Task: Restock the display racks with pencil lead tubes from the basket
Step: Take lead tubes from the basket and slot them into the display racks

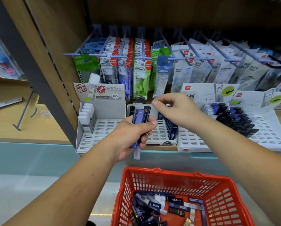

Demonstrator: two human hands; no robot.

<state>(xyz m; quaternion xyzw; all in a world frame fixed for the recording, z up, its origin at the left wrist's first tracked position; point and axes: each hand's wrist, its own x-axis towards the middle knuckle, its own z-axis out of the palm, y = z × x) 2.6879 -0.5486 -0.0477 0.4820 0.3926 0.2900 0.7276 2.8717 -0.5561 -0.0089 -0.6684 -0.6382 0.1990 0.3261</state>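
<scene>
My left hand (133,134) grips a bundle of lead tubes (140,119), dark blue and black ones on top and a clear one sticking out below, held in front of the middle display rack (159,136). My right hand (174,108) hovers just above and to the right of the bundle with fingers loosely curled and nothing visible in them. The red basket (218,185) sits low in front of me with several loose lead tubes (165,207) on its bottom.
A left display rack (103,128) holds a few white-capped tubes along its left side. The right display racks (266,134) carry rows of dark tubes. Packaged correction tapes (139,70) hang on blue pegs above. A dark shelf post (43,88) slants on the left.
</scene>
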